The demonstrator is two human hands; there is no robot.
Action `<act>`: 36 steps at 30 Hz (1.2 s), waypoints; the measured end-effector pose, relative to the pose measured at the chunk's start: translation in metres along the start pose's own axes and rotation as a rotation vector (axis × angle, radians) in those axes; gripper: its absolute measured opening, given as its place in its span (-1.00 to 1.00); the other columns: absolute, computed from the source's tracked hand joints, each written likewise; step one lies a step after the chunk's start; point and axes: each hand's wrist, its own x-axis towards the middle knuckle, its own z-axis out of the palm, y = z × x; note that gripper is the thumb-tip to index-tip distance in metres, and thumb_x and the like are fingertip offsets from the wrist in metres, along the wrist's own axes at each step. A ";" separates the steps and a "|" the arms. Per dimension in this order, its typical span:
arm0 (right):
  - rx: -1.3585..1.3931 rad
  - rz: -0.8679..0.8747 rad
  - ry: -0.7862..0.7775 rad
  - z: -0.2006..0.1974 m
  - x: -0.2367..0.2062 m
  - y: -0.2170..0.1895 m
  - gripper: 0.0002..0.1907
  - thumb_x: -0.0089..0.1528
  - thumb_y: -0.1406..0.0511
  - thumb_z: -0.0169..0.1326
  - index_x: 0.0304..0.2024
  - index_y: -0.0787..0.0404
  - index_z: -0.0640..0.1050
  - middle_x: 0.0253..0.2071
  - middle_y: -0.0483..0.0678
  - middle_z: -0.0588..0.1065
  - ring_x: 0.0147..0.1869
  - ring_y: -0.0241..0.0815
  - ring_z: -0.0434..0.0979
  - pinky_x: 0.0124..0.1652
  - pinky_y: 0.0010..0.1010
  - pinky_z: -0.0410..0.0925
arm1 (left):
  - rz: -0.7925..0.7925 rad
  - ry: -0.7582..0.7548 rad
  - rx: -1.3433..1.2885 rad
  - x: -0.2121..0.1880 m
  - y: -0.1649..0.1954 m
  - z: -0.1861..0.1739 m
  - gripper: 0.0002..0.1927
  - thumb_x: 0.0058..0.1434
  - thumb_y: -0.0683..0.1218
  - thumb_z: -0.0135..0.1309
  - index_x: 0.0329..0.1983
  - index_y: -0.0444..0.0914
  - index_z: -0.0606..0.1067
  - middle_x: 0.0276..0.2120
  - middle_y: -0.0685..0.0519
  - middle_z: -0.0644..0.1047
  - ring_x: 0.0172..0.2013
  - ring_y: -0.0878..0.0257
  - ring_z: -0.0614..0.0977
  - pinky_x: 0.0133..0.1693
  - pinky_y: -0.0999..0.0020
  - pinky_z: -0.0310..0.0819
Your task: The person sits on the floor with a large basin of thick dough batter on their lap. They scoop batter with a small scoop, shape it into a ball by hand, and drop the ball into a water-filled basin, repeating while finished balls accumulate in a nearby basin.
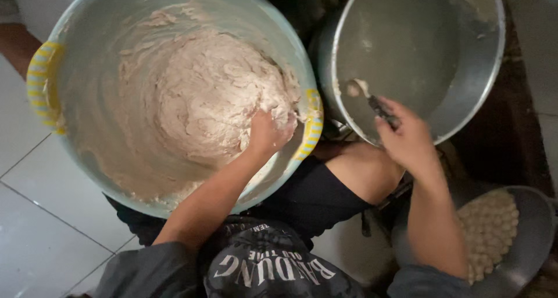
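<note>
Hands: left (268, 132) gripping paste (203, 94) in tub (81, 60) | right (407, 138) holding spoon (372, 100) over pot (465, 100) | floor: white tiles (35, 228)

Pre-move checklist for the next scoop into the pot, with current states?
1. Left hand gripping the paste in the tub: ok.
2. Right hand holding the spoon: ok.
3. Spoon tip over the metal pot, lump on it: ok.
4. Free room in the pot: ok.
5. Whether the pot liquid is hot: cannot tell.
6. Bowl of finished balls beside the right forearm, not blocking the pot: ok.
</note>
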 end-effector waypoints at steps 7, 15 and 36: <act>0.264 0.036 -0.159 0.017 -0.024 0.002 -0.53 0.36 0.37 0.07 0.34 0.17 0.45 -0.20 -0.11 0.60 -0.36 -0.35 0.46 -0.37 -0.50 0.36 | 0.010 -0.182 0.146 0.013 0.022 -0.010 -0.83 0.22 -0.04 0.26 -0.42 -0.20 0.60 -0.50 -0.07 0.59 -0.44 -0.09 0.62 -0.36 0.04 0.49; 0.078 -0.508 -0.217 0.051 -0.047 -0.036 -0.56 0.42 0.34 0.03 0.35 0.28 0.41 -0.15 -0.11 0.59 -0.17 -0.42 0.58 -0.20 -0.59 0.41 | -0.078 -0.266 -0.152 0.020 0.054 -0.021 -0.80 -0.10 -0.09 0.26 -0.38 -0.21 0.59 -0.49 -0.06 0.59 -0.46 -0.04 0.67 -0.38 0.15 0.58; -0.618 -0.106 0.142 -0.007 0.037 0.021 -0.46 0.25 0.28 0.06 0.31 0.09 0.44 0.07 0.23 0.51 0.06 0.37 0.48 -0.04 0.17 0.33 | -0.557 -0.276 0.686 -0.073 -0.154 -0.164 -0.74 0.32 -0.01 -0.03 -0.12 -0.22 0.59 -0.12 -0.14 0.60 -0.12 -0.07 0.62 -0.06 0.01 0.50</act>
